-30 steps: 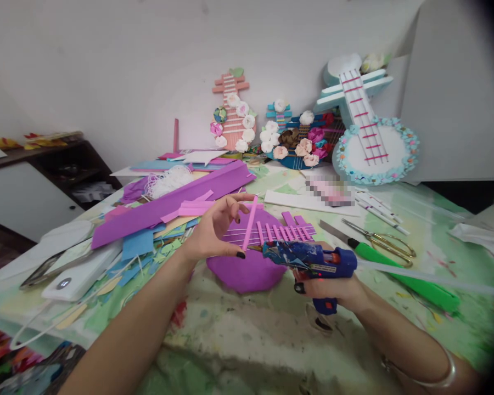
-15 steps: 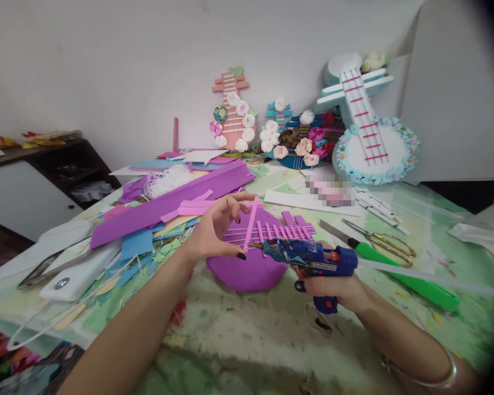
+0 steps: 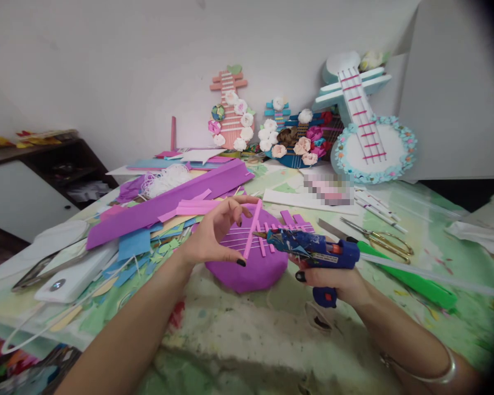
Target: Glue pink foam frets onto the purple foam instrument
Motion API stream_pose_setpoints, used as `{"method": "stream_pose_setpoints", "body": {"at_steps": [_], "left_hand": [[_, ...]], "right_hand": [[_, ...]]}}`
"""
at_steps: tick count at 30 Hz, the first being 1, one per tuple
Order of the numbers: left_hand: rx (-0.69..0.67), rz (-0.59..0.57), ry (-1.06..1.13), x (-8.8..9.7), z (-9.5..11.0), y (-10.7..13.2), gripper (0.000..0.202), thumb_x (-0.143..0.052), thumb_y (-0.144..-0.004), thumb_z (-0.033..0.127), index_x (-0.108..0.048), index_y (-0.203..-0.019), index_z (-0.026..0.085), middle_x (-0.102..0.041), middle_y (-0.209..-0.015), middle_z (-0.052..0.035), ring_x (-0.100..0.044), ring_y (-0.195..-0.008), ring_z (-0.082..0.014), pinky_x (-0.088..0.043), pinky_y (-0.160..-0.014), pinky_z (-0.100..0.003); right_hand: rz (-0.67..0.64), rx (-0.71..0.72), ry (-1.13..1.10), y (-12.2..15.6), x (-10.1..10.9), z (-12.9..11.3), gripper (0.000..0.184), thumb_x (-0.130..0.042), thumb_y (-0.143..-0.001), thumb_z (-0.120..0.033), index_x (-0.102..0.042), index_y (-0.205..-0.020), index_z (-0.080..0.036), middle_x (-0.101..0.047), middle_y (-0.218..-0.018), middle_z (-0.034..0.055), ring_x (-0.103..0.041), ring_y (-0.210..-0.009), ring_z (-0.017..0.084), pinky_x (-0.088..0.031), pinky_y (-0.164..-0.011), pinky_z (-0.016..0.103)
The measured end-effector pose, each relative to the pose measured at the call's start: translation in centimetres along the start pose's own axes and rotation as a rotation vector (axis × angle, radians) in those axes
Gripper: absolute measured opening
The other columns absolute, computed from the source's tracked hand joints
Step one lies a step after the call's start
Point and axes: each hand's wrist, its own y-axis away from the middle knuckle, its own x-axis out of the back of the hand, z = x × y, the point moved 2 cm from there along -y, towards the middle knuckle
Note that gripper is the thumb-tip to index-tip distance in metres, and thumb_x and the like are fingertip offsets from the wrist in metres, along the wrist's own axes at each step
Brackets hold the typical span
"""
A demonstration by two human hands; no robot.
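My left hand (image 3: 220, 233) holds a thin pink paper strip (image 3: 253, 229) by its two ends, between thumb and fingertip. Wrapped in my right hand (image 3: 331, 274) is a blue hot glue gun (image 3: 313, 248), its nozzle pointing left at the strip's middle. Whether the tip touches the strip I cannot tell. Below both lies a purple paper-covered instrument model (image 3: 247, 277) with a round body, pale strings and several pink crossbars along its neck. The glue gun and my left hand hide part of it.
Gold-handled scissors (image 3: 389, 244) and a green-handled knife (image 3: 415, 280) lie at the right. Purple sheets (image 3: 168, 206), white string (image 3: 167, 181), paper scraps and a white power bank (image 3: 76, 274) fill the left. Decorated instrument models, including a pale blue one (image 3: 368, 137), lean against the wall.
The glue gun's nozzle has moved slightly up along the strip, from near its lower end toward its middle. My left hand keeps its hold, with the strip shifted slightly.
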Motion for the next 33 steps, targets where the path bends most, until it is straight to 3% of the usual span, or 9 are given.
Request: {"method": "stream_pose_setpoints", "body": {"at_steps": [5,13,20,33], "left_hand": [[0.014,-0.023,0.012,-0.2,0.1,0.0,0.057,-0.088,-0.047,0.025,-0.044,-0.084,0.020,-0.043,-0.133,-0.0158,-0.046,-0.111,-0.0287,-0.040,-0.088,-0.041],[0.012,-0.030,0.020,-0.2,0.1,0.1,0.058,-0.089,-0.047,0.024,-0.045,-0.084,0.020,-0.045,-0.133,-0.0159,-0.046,-0.112,-0.0277,-0.037,-0.090,-0.039],[0.019,-0.045,0.013,-0.5,0.3,0.1,0.057,-0.088,-0.047,0.026,-0.044,-0.083,0.020,-0.045,-0.133,-0.0162,-0.042,-0.121,-0.0336,-0.035,-0.094,-0.043],[0.032,-0.071,0.005,-0.7,0.5,0.2,0.057,-0.088,-0.047,0.027,-0.044,-0.084,0.020,-0.044,-0.135,-0.0181,-0.043,-0.120,-0.0344,-0.036,-0.092,-0.043]], "right_hand": [[0.012,0.008,-0.032,-0.2,0.1,0.3,0.015,-0.072,-0.055,-0.026,-0.059,-0.061,-0.020,-0.053,-0.061,-0.0005,-0.049,-0.059,0.015,-0.046,-0.059,0.029],[0.097,0.012,-0.022,-0.2,0.7,0.5,0.019,-0.072,-0.056,-0.030,-0.064,-0.070,-0.020,-0.057,-0.066,0.0006,-0.052,-0.064,0.018,-0.045,-0.060,0.030],[0.141,0.060,-0.050,-0.4,0.7,-0.1,0.018,-0.072,-0.053,-0.025,-0.057,-0.059,-0.020,-0.050,-0.058,-0.0025,-0.047,-0.060,0.015,-0.042,-0.060,0.030],[0.292,0.025,-0.066,-0.5,1.1,-0.4,0.023,-0.076,-0.047,-0.029,-0.064,-0.064,-0.022,-0.058,-0.069,0.0017,-0.053,-0.070,0.020,-0.047,-0.066,0.034]]}}
